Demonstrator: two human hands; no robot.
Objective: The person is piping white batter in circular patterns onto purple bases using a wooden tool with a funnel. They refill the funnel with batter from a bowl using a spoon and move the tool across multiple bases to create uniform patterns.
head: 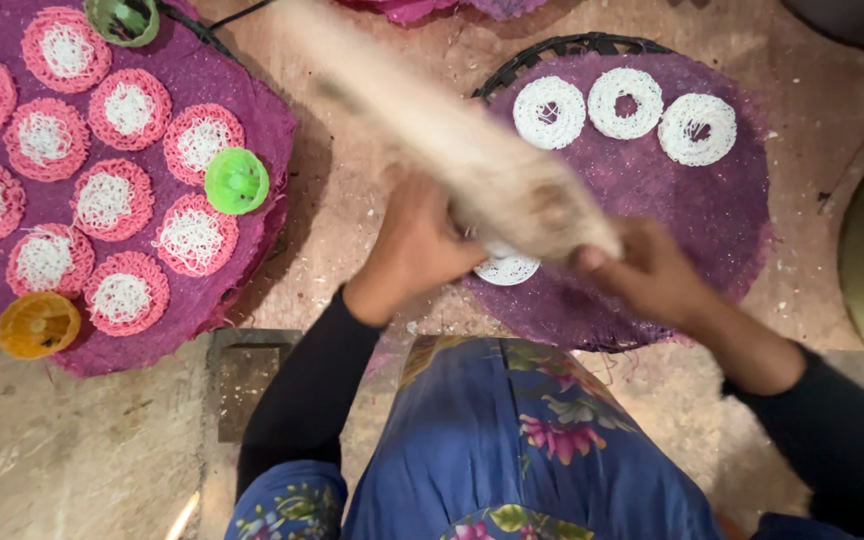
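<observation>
Both hands grip a dough-caked press point(472, 160): left hand point(414, 250) and right hand point(652, 275) curl shut around its near end, above a purple mat point(712, 210). Its long axis runs away up-left.

The single head-worn view looks almost straight down from above the person's own lap, so the blue flowered cloth point(512, 450) fills the bottom edge and both dark-sleeved forearms reach up into the frame. It sits close: the left hand point(414, 250) and right hand point(652, 275) lie near the centre, and the round purple woven mat point(712, 215) and the sandy floor point(82, 450) run past the edges
</observation>
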